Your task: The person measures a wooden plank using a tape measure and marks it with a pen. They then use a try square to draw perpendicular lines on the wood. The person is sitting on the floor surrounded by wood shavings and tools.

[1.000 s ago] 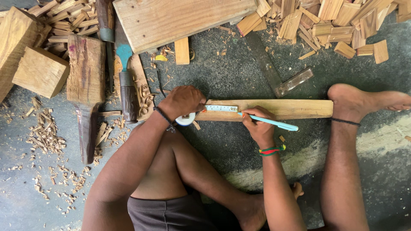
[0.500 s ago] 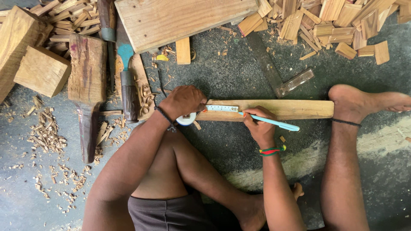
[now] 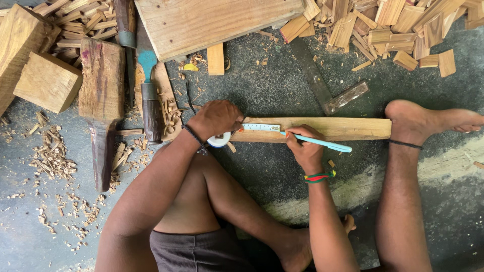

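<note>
Head view: the slat (image 3: pixel 333 129) lies left-to-right on the floor before me, my left hand (image 3: pixel 217 120) clamping the tape measure (image 3: pixel 220 139) at its left end, my right hand (image 3: pixel 302 146) gripping the pen (image 3: pixel 320 143) mid-slat.

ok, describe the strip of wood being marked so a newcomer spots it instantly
Start at the big pale board at top centre and drop to the dark floor in front of the seated person. There a long narrow wooden strip lies crosswise, pinned by a bare foot at its right end. Unlike the scattered offcuts, a tape measure lies along it, held by the left hand, with the right hand holding a light blue pen to it.
</note>
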